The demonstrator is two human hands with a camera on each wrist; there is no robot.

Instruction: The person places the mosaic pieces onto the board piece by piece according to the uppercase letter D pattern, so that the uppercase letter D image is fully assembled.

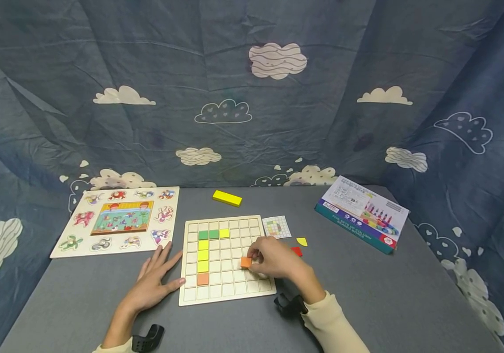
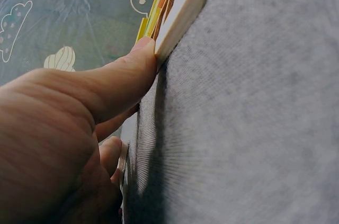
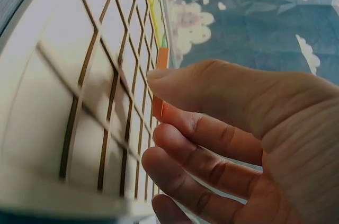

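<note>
A wooden grid board (image 1: pixel 227 293) lies on the grey table, with green tiles (image 1: pixel 208 235), yellow tiles (image 1: pixel 202 255) and one orange tile (image 1: pixel 202 279) set in its cells. My right hand (image 1: pixel 276 257) pinches another orange tile (image 1: pixel 246 263) between thumb and fingers over the board's right half; the right wrist view shows this tile (image 3: pixel 161 81) edge-on. My left hand (image 1: pixel 154 282) rests with fingers spread beside the board, its thumb (image 2: pixel 124 78) touching the left edge. Its other fingertips reach the corner of the picture puzzle board (image 1: pixel 119 250).
A printed pattern card (image 1: pixel 277 227) lies at the board's upper right, near a yellow piece (image 1: pixel 302 241) and a red piece (image 1: pixel 297 251). Behind the board is a yellow bar (image 1: pixel 227 198). A toy box (image 1: pixel 362 213) stands at the right. Cloud-patterned cloth hangs behind.
</note>
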